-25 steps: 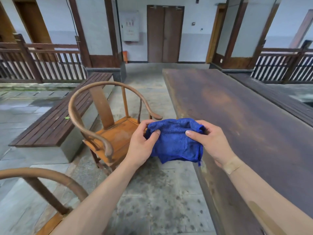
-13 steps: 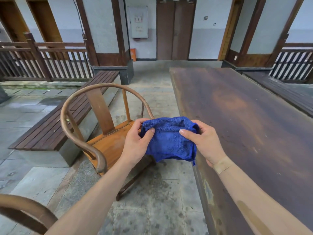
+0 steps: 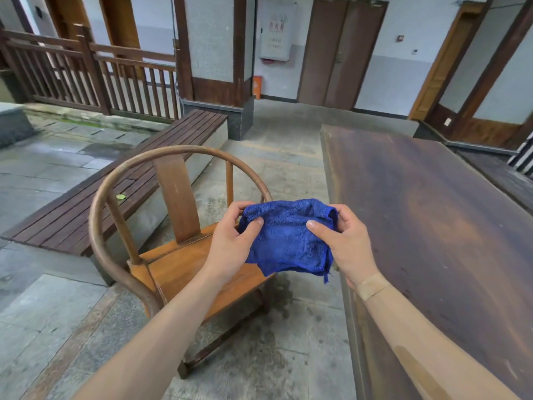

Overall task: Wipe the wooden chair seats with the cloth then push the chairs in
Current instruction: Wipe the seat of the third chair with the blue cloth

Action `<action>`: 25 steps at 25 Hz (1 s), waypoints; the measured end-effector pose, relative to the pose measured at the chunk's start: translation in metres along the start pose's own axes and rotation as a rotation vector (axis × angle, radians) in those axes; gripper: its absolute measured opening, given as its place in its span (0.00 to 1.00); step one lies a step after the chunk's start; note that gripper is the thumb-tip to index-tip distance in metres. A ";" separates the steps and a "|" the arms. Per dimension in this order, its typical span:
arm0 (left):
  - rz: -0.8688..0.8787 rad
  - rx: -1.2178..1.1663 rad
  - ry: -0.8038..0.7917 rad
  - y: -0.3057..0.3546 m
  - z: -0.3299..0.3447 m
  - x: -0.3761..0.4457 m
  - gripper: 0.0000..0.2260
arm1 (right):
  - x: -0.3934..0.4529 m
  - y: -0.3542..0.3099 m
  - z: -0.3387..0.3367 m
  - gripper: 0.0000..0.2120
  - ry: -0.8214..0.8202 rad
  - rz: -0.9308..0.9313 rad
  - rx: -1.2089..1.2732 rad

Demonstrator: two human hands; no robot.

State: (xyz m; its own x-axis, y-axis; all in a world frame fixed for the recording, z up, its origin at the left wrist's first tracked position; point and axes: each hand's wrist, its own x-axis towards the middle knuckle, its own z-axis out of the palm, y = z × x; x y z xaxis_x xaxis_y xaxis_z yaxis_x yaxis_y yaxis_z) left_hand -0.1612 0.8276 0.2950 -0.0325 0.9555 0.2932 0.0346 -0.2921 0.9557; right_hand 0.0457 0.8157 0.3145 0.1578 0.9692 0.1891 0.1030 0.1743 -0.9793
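- Far left, a slatted bench (image 3: 95, 203) runs along the stone floor (image 3: 259, 356), a small green leaf (image 3: 120, 196) lying on its boards, with a wooden railing (image 3: 95, 79) behind it.
- Next comes the chair (image 3: 178, 267), round-backed, standing out from the table and turned partly away from it; it isn't pushed in.
- The seat (image 3: 184, 269) is bare orange wood, and nothing touches it right now. I can't tell from here whether it has been wiped.
- Over the seat's right edge, the left hand (image 3: 230, 249) grips the cloth, thumb pressed on top of the fabric and fingers curled behind.
- The cloth (image 3: 288, 238), blue and rumpled, is bunched between both hands in the air, above the gap between chair and table, clear of any surface.
- The right hand (image 3: 343, 243) pinches the cloth's other side, thumb on the front face and fingers wrapped around the edge; a tan strip (image 3: 372, 285) crosses that wrist.
- Both hands are close together, clamped on the cloth, apparently arranging it for use.
- Right of that, the long dark table (image 3: 432, 226) fills the frame.
- My read: wiping is not under way here, and this chair's wipe and push-in are both still to come.
- Only this one chair shows, so how the other chairs stand can't be judged.
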 end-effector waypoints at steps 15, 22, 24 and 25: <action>-0.100 0.242 0.496 -0.104 -0.085 0.214 0.08 | 0.294 0.087 0.187 0.10 -0.436 0.021 0.095; -0.179 0.322 0.750 -0.144 -0.134 0.250 0.08 | 0.354 0.123 0.275 0.09 -0.685 0.087 0.082; -0.227 0.327 0.761 -0.166 -0.145 0.251 0.07 | 0.357 0.145 0.293 0.09 -0.721 0.130 0.073; -0.250 0.330 0.762 -0.176 -0.150 0.249 0.06 | 0.355 0.157 0.300 0.09 -0.724 0.161 0.070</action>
State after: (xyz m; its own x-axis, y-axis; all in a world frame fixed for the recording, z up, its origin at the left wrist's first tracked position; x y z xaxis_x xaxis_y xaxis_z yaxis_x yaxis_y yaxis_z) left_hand -0.3248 1.1111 0.2030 -0.7342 0.6674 0.1244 0.2217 0.0625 0.9731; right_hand -0.1771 1.2397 0.2060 -0.5232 0.8517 -0.0280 0.0666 0.0081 -0.9977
